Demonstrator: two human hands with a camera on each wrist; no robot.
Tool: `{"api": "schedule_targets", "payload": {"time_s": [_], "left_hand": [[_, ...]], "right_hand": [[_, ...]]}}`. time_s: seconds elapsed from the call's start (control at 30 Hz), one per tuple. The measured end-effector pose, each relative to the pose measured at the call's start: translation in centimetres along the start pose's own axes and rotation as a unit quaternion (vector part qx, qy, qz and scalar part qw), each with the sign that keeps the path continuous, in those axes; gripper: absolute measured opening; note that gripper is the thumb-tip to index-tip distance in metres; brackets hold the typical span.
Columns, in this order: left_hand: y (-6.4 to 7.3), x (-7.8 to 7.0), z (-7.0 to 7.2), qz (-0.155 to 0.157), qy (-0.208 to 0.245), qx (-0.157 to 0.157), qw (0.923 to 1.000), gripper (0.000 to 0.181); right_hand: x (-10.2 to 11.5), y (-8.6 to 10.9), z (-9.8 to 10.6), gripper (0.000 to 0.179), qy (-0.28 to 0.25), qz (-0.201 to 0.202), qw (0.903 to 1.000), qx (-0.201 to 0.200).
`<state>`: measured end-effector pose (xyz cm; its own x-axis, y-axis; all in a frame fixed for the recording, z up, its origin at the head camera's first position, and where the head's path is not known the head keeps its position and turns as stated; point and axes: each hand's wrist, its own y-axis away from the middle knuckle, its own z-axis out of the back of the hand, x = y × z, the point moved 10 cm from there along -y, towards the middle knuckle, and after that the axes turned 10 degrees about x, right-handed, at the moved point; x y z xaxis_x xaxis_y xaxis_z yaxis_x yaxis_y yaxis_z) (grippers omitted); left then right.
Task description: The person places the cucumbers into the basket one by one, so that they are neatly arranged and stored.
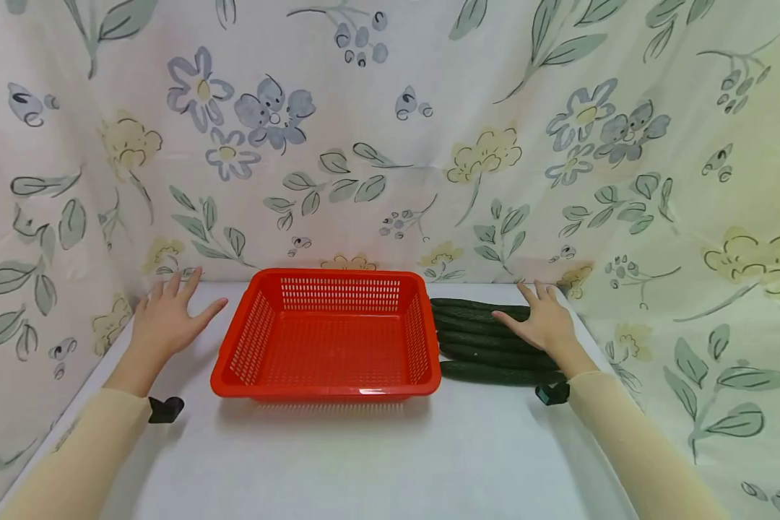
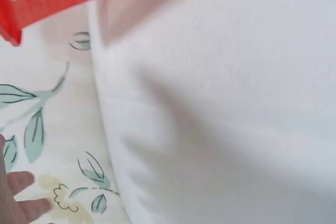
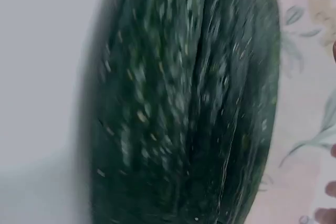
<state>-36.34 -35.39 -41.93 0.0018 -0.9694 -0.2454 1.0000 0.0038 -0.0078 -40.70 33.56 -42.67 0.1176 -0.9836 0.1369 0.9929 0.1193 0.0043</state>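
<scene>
My left hand (image 1: 164,318), fingers spread, is held over the white table to the left of a red plastic basket (image 1: 338,395). Nothing is in its grasp; in the left wrist view a few of its fingertips (image 2: 34,208) show at the lower left. Over the right ends of several dark green cucumbers (image 1: 487,352) is my right hand (image 1: 546,318), its fingers spread too and holding nothing. The cucumbers lie side by side against the basket's right side. Close up, they fill the middle of the right wrist view, with fingertips (image 3: 326,216) at its right edge.
The basket has slotted walls and nothing in it. A floral cloth (image 1: 364,144) hangs behind the white table (image 1: 364,462) and along both sides. Each wrist carries a small black camera mount, such as the left mount (image 1: 165,409).
</scene>
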Motion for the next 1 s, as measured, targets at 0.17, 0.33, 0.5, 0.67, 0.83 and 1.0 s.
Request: {"api": "schedule_targets", "payload": {"time_s": [0.17,0.33,0.5,0.67,0.83,1.0], "left_hand": [[2.6,0.1,-0.2,0.001,0.081,-0.008,0.9967,0.092],[5.8,-0.9,-0.2,-0.015,0.141,-0.037,0.9892,0.084],[8.3,-3.3,-0.6,-0.043,0.183,-0.054,0.9806,0.081],[10.1,-5.6,-1.7,-0.067,0.231,-0.055,0.9692,0.081],[10.9,-7.6,-3.1,-0.082,0.266,-0.037,0.9598,0.089],[11.0,-8.5,-4.3,-0.077,0.298,-0.017,0.9512,0.103]], "right_hand": [[0.7,3.3,1.5,0.093,-0.062,0.039,0.9932,-0.09],[0.5,6.6,2.0,0.078,-0.115,0.057,0.9789,-0.159],[0.1,9.3,1.0,0.069,-0.171,0.05,0.9671,-0.181],[0.0,10.9,-0.7,0.068,-0.229,0.036,0.9602,-0.156],[0.0,11.6,-2.9,0.063,-0.322,0.008,0.9404,-0.11],[0.6,11.6,-5.2,0.056,-0.396,0.005,0.9155,-0.071]]}}
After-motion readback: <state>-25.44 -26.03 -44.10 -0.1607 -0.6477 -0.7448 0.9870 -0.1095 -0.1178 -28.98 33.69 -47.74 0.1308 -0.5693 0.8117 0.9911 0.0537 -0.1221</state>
